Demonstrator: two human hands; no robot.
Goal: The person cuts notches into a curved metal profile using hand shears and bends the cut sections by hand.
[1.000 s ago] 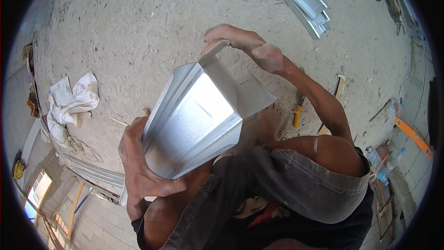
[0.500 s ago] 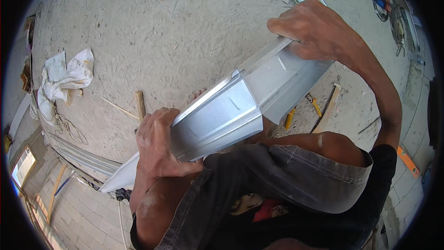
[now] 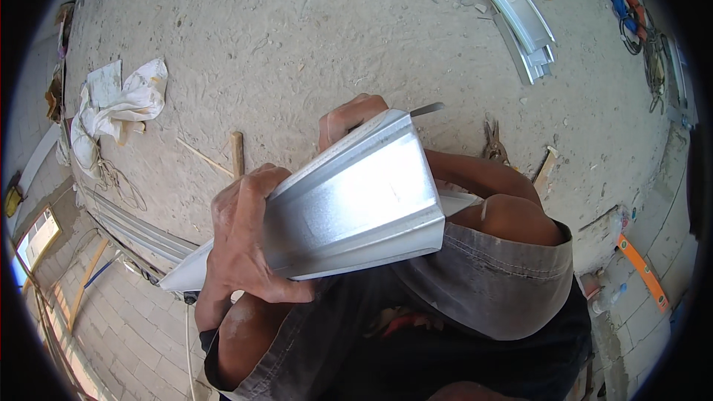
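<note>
A galvanized metal channel [image 3: 349,204] runs at a slant across my lap, its lipped near end toward the right. My left hand [image 3: 249,234] is wrapped around it, fingers over the far edge and thumb along the near side. Behind the channel's far edge, my right hand [image 3: 350,117] shows only its bent fingers and knuckles; the palm is hidden. My right forearm passes behind the channel's end. A thin metal piece [image 3: 459,199] sticks out behind that end, apparently the section folded back underneath; the fold itself is hidden.
Cut channel pieces [image 3: 520,18] lie on the dusty ground at upper right. Metal tool jaws [image 3: 494,145] show beyond my right knee. A wooden handle [image 3: 237,154], white sack [image 3: 141,100] and long metal strips [image 3: 137,230] lie left. An orange level [image 3: 642,273] is right.
The channel's end section, bent out to the right before, has swung behind the rest. My right hand has moved left and inward with it. My left hand keeps its hold.
</note>
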